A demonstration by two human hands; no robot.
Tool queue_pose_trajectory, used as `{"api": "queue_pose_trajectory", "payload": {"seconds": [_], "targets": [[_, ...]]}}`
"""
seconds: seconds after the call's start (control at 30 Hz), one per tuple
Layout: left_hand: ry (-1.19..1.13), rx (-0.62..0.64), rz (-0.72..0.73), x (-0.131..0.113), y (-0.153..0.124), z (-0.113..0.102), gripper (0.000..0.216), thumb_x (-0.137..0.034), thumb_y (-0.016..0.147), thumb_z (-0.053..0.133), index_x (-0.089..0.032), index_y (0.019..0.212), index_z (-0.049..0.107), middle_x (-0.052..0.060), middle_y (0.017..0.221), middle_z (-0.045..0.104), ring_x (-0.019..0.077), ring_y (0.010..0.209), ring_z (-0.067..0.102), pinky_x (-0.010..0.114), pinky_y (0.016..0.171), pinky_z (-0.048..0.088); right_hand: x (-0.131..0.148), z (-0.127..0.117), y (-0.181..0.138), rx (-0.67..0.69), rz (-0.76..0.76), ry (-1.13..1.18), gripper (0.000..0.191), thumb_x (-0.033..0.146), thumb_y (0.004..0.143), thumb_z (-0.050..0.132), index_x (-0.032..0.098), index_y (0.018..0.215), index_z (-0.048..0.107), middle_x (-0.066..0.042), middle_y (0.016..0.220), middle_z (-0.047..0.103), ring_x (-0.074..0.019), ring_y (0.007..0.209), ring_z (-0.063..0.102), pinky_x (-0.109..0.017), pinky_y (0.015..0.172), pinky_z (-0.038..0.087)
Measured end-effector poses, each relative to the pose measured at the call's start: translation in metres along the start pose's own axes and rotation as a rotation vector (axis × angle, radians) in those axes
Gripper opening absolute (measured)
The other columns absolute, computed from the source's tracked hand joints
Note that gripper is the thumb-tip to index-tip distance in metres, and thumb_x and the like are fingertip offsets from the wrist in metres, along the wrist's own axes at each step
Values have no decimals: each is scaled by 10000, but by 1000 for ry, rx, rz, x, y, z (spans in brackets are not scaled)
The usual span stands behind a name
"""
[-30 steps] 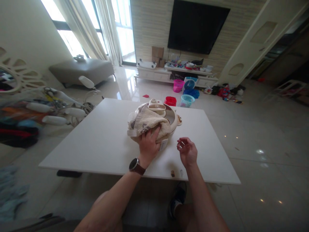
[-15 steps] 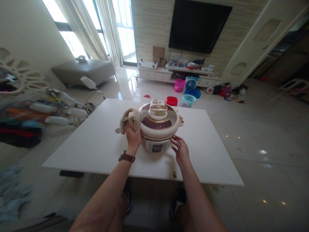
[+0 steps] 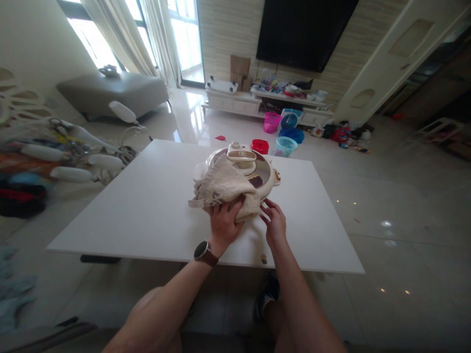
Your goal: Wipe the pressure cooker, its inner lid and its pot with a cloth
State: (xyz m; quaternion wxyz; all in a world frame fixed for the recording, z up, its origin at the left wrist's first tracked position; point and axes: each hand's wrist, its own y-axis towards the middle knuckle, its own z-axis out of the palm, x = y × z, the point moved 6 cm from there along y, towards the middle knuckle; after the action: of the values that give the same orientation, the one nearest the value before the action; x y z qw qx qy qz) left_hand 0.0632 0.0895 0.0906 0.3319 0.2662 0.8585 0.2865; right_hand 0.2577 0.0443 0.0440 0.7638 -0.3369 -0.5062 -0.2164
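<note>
A cream and brown electric pressure cooker [image 3: 270, 181] stands on the white table [image 3: 140, 206], its handled lid on top. My left hand [image 3: 225, 224] is closed on a beige towel [image 3: 230, 184], which drapes over the cooker's front and the left part of its lid. Behind the towel, the control panel is hidden. At the front right of the cooker is my right hand [image 3: 275, 223], its bent fingers apart at the cooker's side below the lid rim; whether the fingertips touch it I cannot tell.
Near the table's front edge lies a small dark object [image 3: 264, 259]. Beyond the far edge are a red container [image 3: 259, 146] and a light blue basket [image 3: 286, 146] on the floor. A lamp with white shades [image 3: 75, 173] stands on the left.
My left hand has moved right with the towel, from the cooker's left side to its front, and the bunched towel has spread over it. My right hand stays at the cooker's front right.
</note>
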Motion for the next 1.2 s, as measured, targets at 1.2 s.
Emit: {"api": "queue_pose_trajectory", "payload": {"seconds": [1.2], "targets": [[-632,-584,-720,87,1,22,509,-497,990,591,-196,1400,613,149,1474,629,265,1428,557,443,1257,377,-18,7,-3,-172,-55,30,405,289,637,616,233,1012,758,-73,1208,780,-257,1183,714,-260,711,512]]}}
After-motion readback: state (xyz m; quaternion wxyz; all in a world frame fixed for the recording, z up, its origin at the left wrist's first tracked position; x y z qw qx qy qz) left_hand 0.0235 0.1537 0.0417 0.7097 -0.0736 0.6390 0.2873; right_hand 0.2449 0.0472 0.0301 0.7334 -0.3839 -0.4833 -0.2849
